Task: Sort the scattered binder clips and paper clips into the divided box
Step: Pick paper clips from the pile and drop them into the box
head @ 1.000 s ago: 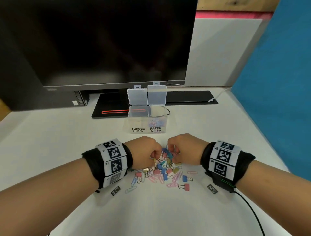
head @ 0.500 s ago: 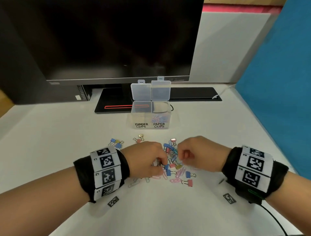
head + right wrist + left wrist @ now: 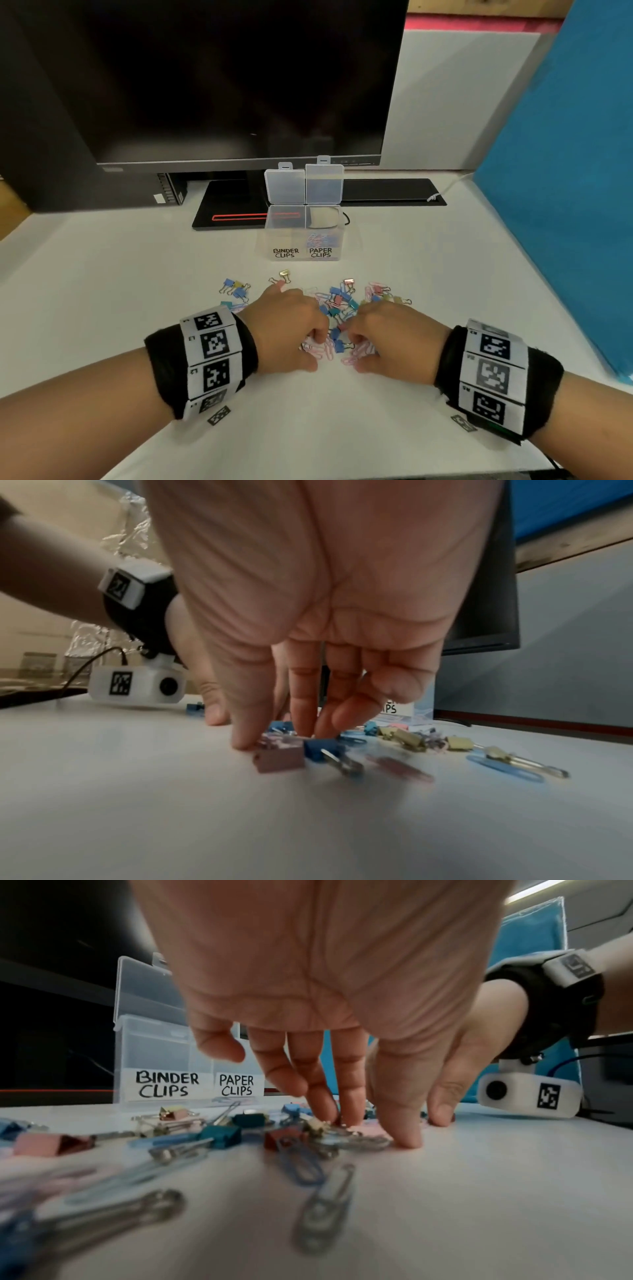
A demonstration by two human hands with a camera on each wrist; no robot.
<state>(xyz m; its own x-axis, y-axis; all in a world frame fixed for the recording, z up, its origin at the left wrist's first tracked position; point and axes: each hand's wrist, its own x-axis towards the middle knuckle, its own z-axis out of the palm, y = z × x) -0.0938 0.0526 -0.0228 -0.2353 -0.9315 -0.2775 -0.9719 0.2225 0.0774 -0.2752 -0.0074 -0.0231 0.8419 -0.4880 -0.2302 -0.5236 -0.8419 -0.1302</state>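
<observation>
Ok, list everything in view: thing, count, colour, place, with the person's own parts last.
table: one, white, under everything.
box: one, clear, two lids open, centre; paper clips in the right compartment, left looks empty.
clips: many, mixed blue, pink, gold and teal, scattered before the box.
monitor: one, black, behind the box.
partition: one, blue, right side.
tags: two, black-and-white, near edge of table.
wristbands: two, black with white markers, one on each wrist.
left hand: fingertips down among the clips.
right hand: fingertips down among the clips.
</observation>
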